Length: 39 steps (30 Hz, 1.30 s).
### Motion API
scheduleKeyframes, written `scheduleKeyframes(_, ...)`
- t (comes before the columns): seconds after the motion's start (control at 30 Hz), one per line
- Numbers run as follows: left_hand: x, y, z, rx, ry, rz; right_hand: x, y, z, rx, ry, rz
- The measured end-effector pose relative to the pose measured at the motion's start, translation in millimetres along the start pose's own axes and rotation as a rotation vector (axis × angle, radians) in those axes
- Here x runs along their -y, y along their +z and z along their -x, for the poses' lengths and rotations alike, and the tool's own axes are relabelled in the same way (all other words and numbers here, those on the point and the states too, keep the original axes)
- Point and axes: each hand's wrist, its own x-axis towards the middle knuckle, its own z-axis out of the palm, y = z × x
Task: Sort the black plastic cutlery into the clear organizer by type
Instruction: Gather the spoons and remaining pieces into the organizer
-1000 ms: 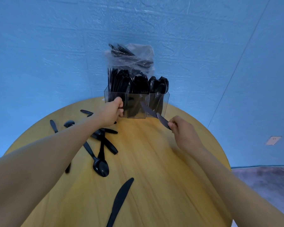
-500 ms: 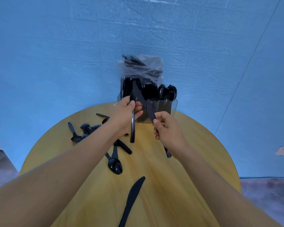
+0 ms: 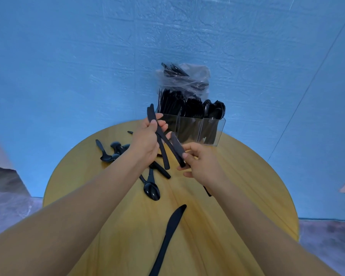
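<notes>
Knife [image 3: 167,239] at bottom centre runs off the lower frame edge, handle end cut off. Left hand [image 3: 145,140] hides part of the loose spoons [image 3: 116,151] left of centre. Right hand [image 3: 202,166] covers most of a black piece [image 3: 207,192] under the wrist, type unclear. Organizer [image 3: 220,132] compartments packed dark, single pieces unreadable. Bag [image 3: 195,76] behind it: contents blurred. Both forearms cut off by the bottom edge.

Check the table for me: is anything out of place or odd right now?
Nothing damaged or spilled. Unsorted pieces lie loose: a knife near the front edge, a spoon mid-table, more spoons at the left. The organizer stands upright. Each hand, left and right, holds black cutlery.
</notes>
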Motion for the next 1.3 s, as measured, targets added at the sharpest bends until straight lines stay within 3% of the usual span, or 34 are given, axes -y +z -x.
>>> scheduleKeyframes(0.33, 12.3, -13.2, 32.9, 0.200, -0.108, -0.021, 24.1, 18.6, -12.4, -0.196, -0.107, -0.142)
scheduleKeyframes(0.5, 11.3, -14.4, 42.4, 0.192, -0.125, 0.006, 20.8, 26.0, -10.1, -0.238, -0.107, -0.170)
scheduleKeyframes(0.6, 8.8, -16.5, 43.8, 0.143, -0.076, 0.029, 22.2, 22.5, -1.3, -0.163, -0.179, -0.124)
scheduleKeyframes(0.8, 1.9, -22.5, 42.9, 0.043, -0.088, 0.123, 13.9, 20.6, 23.9, 0.177, -0.231, 0.061)
scheduleKeyframes(0.97, -1.3, -18.4, 54.8, 0.071, -0.121, 0.206, 16.8, 15.4, 30.2, 0.206, -0.236, -0.003)
scheduleKeyframes(1.07, -2.6, -17.5, 62.4, 0.043, -0.119, 0.261, 16.2, 17.6, 31.9, 0.247, -0.336, 0.139)
scheduleKeyframes(1.17, -0.9, -20.9, 69.7, -0.027, -0.115, 0.187, 13.9, 16.9, 35.2, 0.314, -0.372, 0.246)
scheduleKeyframes(1.3, -4.7, -41.7, 71.3, -0.166, -0.115, 0.053, 1.3, 2.3, 46.4, 0.305, -0.245, 0.265)
